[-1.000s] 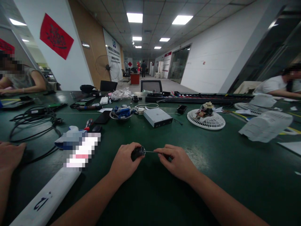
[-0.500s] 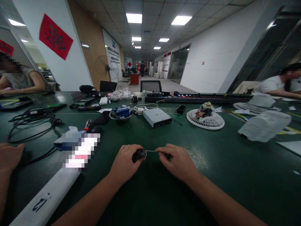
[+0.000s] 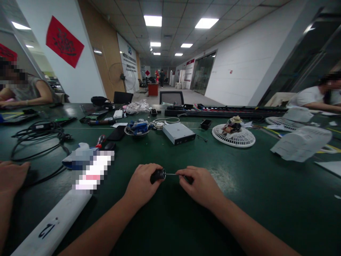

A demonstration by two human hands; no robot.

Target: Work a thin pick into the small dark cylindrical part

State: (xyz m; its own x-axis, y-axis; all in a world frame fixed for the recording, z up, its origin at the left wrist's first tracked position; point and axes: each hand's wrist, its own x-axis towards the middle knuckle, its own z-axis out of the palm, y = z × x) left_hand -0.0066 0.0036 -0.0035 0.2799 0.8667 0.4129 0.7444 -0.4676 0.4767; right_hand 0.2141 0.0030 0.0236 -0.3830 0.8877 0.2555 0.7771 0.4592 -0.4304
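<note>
Over the green table, my left hand (image 3: 142,183) is closed around a short, dark cylindrical part (image 3: 160,174), with its round open-looking end turned to the right. Opposite it, my right hand (image 3: 198,183) pinches what looks like a thin screwdriver (image 3: 172,174). Its slim metal shaft points left and meets the end of the cylinder; whether the tip is inside or just touching, I cannot tell. My fingers cover most of the screwdriver's dark handle and the rear of the cylinder.
Beyond my hands stand a disc drive (image 3: 179,133), a metal bowl (image 3: 137,129) with blue items and a white fan grille (image 3: 233,136). A long white piece (image 3: 48,227) lies at left, near another person's hand (image 3: 13,176) and black cables (image 3: 39,137). A translucent plastic piece (image 3: 302,144) is at right.
My right hand has dropped slightly, and the shaft now sits a little lower against the cylinder's end. My left hand stays in nearly the same place.
</note>
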